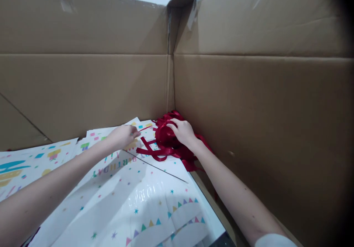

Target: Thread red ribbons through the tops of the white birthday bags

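Observation:
A bundle of dark red satin ribbon (166, 136) lies in the corner of a large cardboard box, its loose ends spreading left over printed sheets. My left hand (125, 134) is closed in a pinch, and a narrow strand of the ribbon runs taut from its fingertips to the bundle. On top of the bundle, my right hand (182, 130) has its fingers curled over the ribbon, gripping it. Beneath both hands are white party-print sheets (149, 210) with birthday lettering, stars and bunting. A thin dark rod or cord (157, 167) lies slantwise on them, below my left wrist.
Tall cardboard walls (110, 88) rise behind and along the right side (262, 103), meeting in a corner just past the ribbon. Clear tape (192, 16) hangs at the top corner. A narrow gap runs between the sheets and the right wall.

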`<state>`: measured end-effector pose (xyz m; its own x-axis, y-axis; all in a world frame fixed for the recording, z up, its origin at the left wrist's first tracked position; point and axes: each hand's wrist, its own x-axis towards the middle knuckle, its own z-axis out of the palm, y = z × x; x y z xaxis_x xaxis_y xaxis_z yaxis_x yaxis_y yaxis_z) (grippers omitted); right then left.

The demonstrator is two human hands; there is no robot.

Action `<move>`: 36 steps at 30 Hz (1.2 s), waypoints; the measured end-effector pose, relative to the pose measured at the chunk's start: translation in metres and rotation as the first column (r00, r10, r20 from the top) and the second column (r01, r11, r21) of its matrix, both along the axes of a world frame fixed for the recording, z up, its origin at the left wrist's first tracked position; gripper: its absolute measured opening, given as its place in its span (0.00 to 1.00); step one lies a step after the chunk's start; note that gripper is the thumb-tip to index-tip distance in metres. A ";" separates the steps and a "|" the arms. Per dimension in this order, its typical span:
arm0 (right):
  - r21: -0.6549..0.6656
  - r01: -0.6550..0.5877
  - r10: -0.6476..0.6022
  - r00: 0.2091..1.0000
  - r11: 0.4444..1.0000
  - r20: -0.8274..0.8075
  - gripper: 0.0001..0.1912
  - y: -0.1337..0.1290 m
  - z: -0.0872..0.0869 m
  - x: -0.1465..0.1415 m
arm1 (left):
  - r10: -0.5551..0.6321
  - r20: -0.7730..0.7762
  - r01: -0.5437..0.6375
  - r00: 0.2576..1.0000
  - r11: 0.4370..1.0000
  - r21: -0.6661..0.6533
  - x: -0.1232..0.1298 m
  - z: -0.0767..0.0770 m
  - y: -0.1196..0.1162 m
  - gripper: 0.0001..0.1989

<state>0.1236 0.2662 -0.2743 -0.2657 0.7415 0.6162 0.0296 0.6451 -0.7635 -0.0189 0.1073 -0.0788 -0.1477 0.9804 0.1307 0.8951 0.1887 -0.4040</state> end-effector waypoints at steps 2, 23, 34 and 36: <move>0.028 -0.001 0.001 1.000 1.000 0.015 0.16 -0.010 0.005 -0.005 | -0.045 -0.011 0.045 0.999 0.999 0.011 0.009 -0.001 0.006 0.20; -0.004 -0.053 0.053 0.996 0.999 0.065 0.14 -0.021 0.005 -0.004 | -0.383 -0.157 0.360 0.910 0.920 -0.157 0.042 -0.050 0.012 0.14; 0.037 -0.228 0.227 0.973 0.973 0.034 0.07 -0.017 0.005 0.005 | -0.479 -0.177 0.457 0.860 0.876 -0.152 0.018 -0.054 0.040 0.12; 0.036 -0.297 0.296 0.955 0.954 0.023 0.06 -0.014 0.002 0.008 | -0.515 -0.148 0.486 0.844 0.852 -0.196 0.015 -0.053 0.042 0.11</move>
